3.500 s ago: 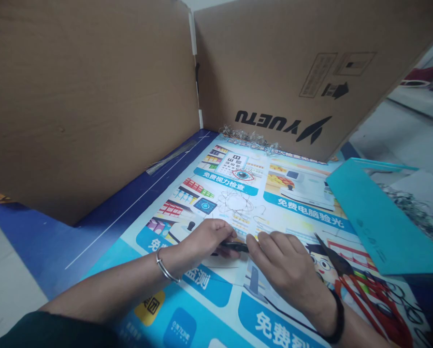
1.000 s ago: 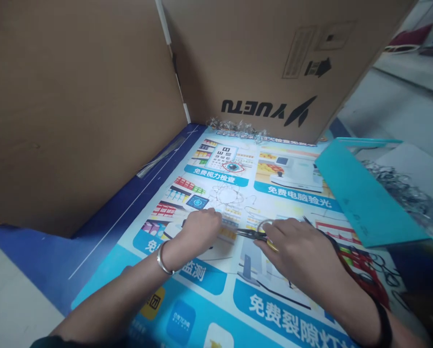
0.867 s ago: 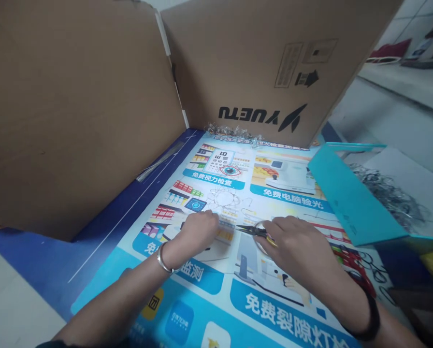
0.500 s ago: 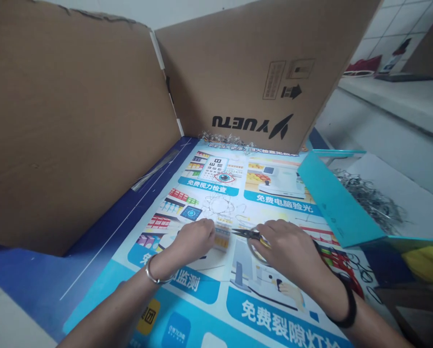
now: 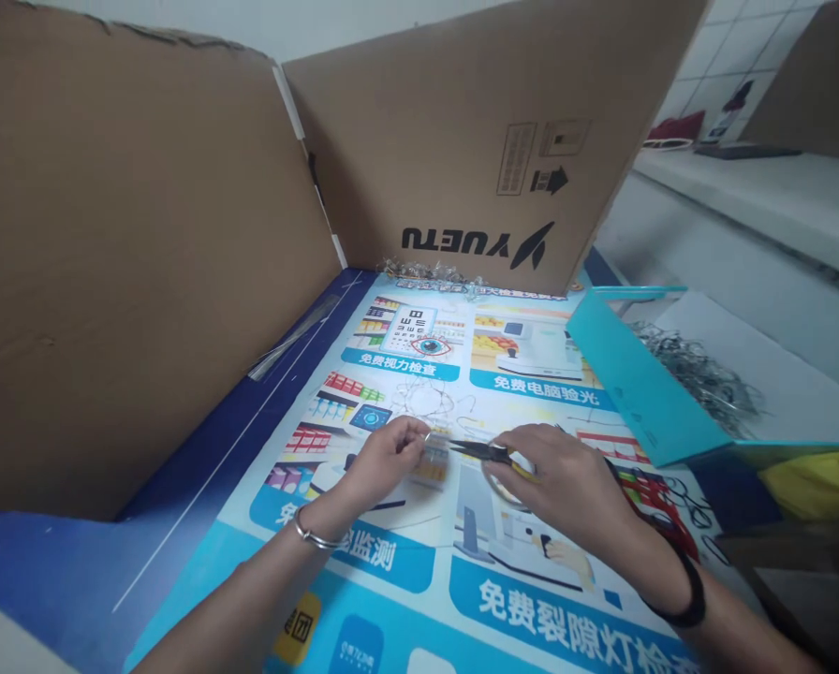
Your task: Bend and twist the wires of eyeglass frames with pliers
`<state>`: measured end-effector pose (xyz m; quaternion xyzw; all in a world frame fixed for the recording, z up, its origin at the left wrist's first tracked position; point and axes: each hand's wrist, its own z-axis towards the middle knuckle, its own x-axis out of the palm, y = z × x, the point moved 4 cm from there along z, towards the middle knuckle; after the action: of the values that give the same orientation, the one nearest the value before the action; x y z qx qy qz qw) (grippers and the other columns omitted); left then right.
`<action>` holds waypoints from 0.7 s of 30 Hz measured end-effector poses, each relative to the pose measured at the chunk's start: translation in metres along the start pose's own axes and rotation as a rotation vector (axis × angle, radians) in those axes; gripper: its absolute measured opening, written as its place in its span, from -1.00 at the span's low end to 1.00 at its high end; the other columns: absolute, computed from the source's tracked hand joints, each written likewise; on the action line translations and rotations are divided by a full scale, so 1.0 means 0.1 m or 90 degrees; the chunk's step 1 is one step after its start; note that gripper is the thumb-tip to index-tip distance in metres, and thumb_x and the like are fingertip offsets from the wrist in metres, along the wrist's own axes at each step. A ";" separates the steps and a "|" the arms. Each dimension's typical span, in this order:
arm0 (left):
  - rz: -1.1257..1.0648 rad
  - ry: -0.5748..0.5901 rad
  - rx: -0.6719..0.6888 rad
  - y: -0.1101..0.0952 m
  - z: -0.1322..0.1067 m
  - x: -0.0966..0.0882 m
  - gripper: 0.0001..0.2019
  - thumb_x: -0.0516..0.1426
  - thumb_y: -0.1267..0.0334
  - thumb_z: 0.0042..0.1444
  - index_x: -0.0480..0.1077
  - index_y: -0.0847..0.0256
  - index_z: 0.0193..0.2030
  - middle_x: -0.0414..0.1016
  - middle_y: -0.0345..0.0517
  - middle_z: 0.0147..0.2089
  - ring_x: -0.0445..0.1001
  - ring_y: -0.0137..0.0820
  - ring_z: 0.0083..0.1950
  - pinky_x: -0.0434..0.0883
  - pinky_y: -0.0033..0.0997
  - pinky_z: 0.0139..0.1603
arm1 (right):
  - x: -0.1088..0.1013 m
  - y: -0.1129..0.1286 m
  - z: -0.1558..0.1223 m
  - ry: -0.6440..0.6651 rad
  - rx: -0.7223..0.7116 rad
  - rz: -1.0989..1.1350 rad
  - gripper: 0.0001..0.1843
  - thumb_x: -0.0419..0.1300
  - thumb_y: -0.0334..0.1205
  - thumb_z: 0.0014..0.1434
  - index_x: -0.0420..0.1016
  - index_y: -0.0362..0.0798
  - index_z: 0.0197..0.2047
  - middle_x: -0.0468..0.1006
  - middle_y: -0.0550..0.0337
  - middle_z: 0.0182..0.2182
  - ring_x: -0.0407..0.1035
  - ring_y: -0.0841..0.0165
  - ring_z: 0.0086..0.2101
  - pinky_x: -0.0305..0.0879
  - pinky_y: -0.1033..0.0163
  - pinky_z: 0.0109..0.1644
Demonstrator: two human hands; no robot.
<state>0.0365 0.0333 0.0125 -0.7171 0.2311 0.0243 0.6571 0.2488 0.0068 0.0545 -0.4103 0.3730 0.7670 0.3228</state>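
Note:
My left hand (image 5: pixel 391 457) is closed in a pinch on a thin wire (image 5: pixel 435 437), whose short end sticks out past the fingertips towards the right. Opposite it, my right hand (image 5: pixel 570 473) is wrapped round needle-nose pliers (image 5: pixel 493 452) with a yellow handle. The dark jaws point left at the wire; whether they touch it I cannot tell. Below the right fingers part of a pale ring-shaped item (image 5: pixel 498 489) shows, mostly hidden. Just beyond both hands, a loose tangle of thin bent wire (image 5: pixel 421 401) lies on the printed poster (image 5: pixel 454 412).
Cardboard panels (image 5: pixel 462 122) stand behind and to the left. A small shiny heap (image 5: pixel 430 274) lies along the back panel. At right is a turquoise box (image 5: pixel 620 384) holding many wire pieces (image 5: pixel 700 379). Red and black cords (image 5: pixel 672 515) lie beside my right forearm.
My left hand has turned, so its fingertips and the wire end now show. The pliers in my right hand show more of their yellow handle. The camera view has shifted slightly.

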 end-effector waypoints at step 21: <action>0.245 -0.149 0.360 -0.25 -0.56 0.35 -0.86 0.00 0.48 0.06 0.34 0.22 -0.30 0.42 -0.11 -0.34 0.37 -0.38 -0.31 0.30 -0.42 -0.31 | 0.40 0.45 -0.55 -0.041 0.403 0.381 -0.65 0.23 0.01 -0.08 0.47 -0.03 -0.26 0.57 0.13 -0.36 0.46 0.24 -0.32 0.41 0.22 -0.24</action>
<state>0.0617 -0.0297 0.0318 -0.4426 0.2828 0.1642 0.8349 0.2161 -0.0547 0.0119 -0.1411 0.6818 0.6872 0.2074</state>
